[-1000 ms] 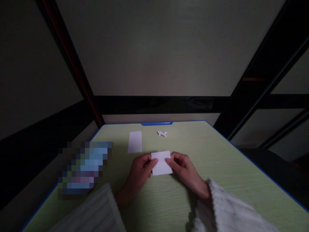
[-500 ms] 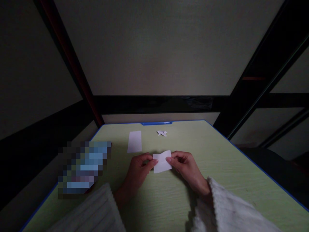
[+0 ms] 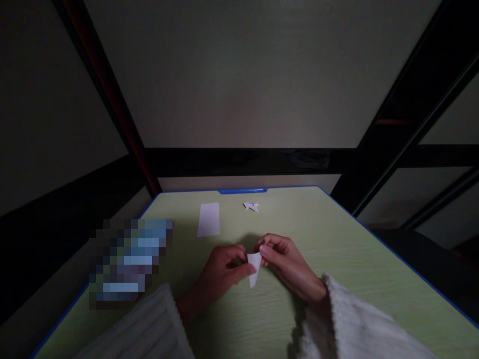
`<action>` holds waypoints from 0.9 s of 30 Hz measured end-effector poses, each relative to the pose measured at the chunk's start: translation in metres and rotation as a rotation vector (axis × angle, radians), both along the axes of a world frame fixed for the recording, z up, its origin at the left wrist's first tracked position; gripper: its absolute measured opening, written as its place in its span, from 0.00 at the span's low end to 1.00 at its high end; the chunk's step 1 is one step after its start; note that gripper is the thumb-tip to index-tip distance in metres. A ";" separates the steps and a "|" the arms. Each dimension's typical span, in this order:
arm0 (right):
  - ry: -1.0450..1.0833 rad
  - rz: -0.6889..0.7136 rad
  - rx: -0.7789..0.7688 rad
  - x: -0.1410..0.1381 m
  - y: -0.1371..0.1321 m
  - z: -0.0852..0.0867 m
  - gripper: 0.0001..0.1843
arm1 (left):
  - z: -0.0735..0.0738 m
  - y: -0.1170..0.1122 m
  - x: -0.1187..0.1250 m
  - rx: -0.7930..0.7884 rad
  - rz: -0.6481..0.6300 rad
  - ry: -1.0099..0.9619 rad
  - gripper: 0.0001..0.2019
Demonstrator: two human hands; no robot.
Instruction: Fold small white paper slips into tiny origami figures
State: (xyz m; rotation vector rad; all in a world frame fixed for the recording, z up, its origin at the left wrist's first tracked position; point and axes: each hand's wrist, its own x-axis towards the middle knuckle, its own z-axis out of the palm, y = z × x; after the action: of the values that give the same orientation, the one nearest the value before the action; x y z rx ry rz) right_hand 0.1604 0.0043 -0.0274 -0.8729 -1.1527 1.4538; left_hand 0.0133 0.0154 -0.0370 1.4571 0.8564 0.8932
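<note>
A small white paper piece point(image 3: 254, 267) is held just above the pale green table point(image 3: 359, 279), turned nearly edge-on so only a narrow strip shows. My left hand point(image 3: 224, 271) pinches its left side with thumb and fingers closed. My right hand point(image 3: 286, 262) pinches its top right, fingers curled. Both wrists wear thick white knitted sleeves.
A flat white paper rectangle point(image 3: 209, 219) lies further back on the table, and a small folded white paper figure point(image 3: 251, 206) sits near the far edge. A blurred blue patch point(image 3: 130, 259) covers something at the table's left side. Dark frame bars stand behind and to the right.
The paper piece, held flat and wide between both hands a second ago, has been turned or folded so it now shows as a narrow strip. My hands have drawn closer together.
</note>
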 end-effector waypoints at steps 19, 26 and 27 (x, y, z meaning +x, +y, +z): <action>0.057 0.017 -0.030 0.000 -0.004 0.003 0.07 | 0.004 -0.004 0.004 0.154 0.112 0.030 0.03; -0.013 0.011 -0.017 0.004 -0.002 0.000 0.17 | 0.004 0.002 0.001 0.107 0.385 -0.031 0.08; -0.056 0.013 -0.027 0.004 -0.002 0.000 0.18 | 0.004 0.003 0.001 0.093 0.422 -0.055 0.08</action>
State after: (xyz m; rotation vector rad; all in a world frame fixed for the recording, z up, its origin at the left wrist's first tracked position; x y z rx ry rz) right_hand 0.1640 0.0025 -0.0274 -0.9315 -1.1847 1.4660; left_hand 0.0143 0.0187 -0.0328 1.3447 1.1154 1.2948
